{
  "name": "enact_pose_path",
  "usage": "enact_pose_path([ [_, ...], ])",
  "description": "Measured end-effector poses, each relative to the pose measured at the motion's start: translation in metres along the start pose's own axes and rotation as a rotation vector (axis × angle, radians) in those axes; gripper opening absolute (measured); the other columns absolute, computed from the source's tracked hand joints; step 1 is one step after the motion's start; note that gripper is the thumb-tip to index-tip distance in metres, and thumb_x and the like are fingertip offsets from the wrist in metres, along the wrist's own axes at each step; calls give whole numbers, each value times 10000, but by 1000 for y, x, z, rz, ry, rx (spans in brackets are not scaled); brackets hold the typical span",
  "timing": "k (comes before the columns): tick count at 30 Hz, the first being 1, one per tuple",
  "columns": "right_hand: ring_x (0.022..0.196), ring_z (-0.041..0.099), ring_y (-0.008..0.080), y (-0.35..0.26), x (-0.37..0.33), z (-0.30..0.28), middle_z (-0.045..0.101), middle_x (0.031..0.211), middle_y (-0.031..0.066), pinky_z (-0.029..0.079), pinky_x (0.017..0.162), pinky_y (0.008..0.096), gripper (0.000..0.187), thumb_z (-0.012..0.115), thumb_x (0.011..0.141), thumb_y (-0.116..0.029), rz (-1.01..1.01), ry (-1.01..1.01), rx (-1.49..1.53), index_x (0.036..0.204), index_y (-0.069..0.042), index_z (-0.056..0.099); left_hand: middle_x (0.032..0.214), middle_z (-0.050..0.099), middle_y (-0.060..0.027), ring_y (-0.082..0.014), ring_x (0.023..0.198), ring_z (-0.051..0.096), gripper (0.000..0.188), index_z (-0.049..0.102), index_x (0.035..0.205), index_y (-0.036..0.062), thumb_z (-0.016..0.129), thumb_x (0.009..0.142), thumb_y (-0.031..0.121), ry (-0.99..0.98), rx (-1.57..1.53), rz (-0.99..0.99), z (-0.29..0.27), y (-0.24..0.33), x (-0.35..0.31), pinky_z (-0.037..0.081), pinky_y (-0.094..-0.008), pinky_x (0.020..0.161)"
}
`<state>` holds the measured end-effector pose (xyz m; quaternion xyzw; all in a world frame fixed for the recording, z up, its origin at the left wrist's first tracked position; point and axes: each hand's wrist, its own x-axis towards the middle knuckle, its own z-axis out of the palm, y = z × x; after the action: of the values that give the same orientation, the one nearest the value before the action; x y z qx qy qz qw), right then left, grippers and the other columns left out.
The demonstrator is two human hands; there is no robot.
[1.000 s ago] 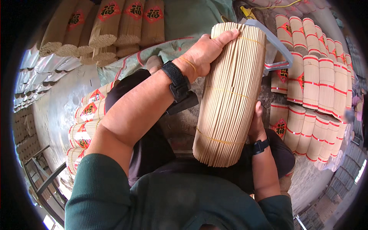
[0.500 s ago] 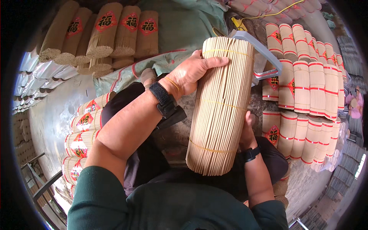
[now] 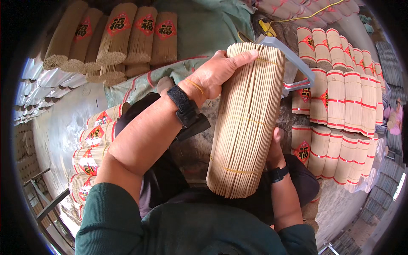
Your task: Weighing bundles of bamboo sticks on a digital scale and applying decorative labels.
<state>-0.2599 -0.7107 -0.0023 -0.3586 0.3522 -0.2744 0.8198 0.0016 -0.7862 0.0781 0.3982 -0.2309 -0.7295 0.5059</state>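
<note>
Bundle of thin sticks: a thick, slightly flattened cylinder, pale tan, dry and matt, ridged lengthwise by the packed sticks; a dark seam runs down its face, and the lower end is a little uneven. Held up in front of the person's lap, tilted, its top leaning right. Three thin yellow bands circle it, near the top, at the middle and toward the bottom. Left hand clasps the upper left side, thumb laid flat across the front by the top rim, the other fingers hidden behind. Right hand lies against the lower right side, thumb pointing up; its fingers pass out of sight behind the sticks, so how far they close cannot be told. Fuzzy black strap and a thin yellow loop on the left wrist; smooth black band on the right. Ribbed dark green sleeve, dark soft trousers. Just beyond the bundle's top right, a smooth grey curved frame, hard-looking. Farther off, a creased green sheet, red stripes along its near edge; toward its left edge, brown stick bundles piled, red diamond labels on several. Right, on the worn floor, rows of red-banded bundles; left, by the knee, more bundles with red labels lie side by side.
</note>
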Motion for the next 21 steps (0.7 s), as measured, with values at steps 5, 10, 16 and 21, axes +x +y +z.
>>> enact_pose_path([
  [5, 928, 597, 188, -4, -4, -5, 606, 1098, 93, 493, 734, 307, 772, 428, 860, -684, 21, 58, -72, 1262, -28, 488, 970, 651, -171, -206, 894, 662, 715, 462, 1150, -115, 727, 792, 445, 180, 129, 25, 13, -7, 8, 557, -333, 795],
  [10, 976, 578, 184, -2, -5, -10, 581, 1145, 86, 482, 771, 318, 783, 443, 857, -680, 6, 60, -41, 1306, -39, 456, 968, 654, -158, -197, 827, 676, 605, 516, 1109, -88, 703, 819, 409, 131, 107, 5, 12, -13, 18, 579, -323, 712],
  [16, 1033, 556, 197, -5, -7, -15, 541, 1210, 89, 481, 845, 353, 826, 509, 832, -670, -24, 52, -8, 1357, -41, 398, 976, 651, -149, -187, 841, 665, 598, 525, 1117, -79, 692, 825, 415, 166, 102, 34, 23, -14, 18, 571, -311, 743],
  [21, 1083, 526, 210, -7, -10, -19, 505, 1256, 81, 458, 874, 350, 872, 538, 815, -669, 4, 60, 8, 1393, -43, 354, 969, 665, -123, -166, 839, 668, 613, 547, 1124, -78, 686, 826, 440, 160, 144, 26, 28, -11, 16, 556, -285, 765],
])
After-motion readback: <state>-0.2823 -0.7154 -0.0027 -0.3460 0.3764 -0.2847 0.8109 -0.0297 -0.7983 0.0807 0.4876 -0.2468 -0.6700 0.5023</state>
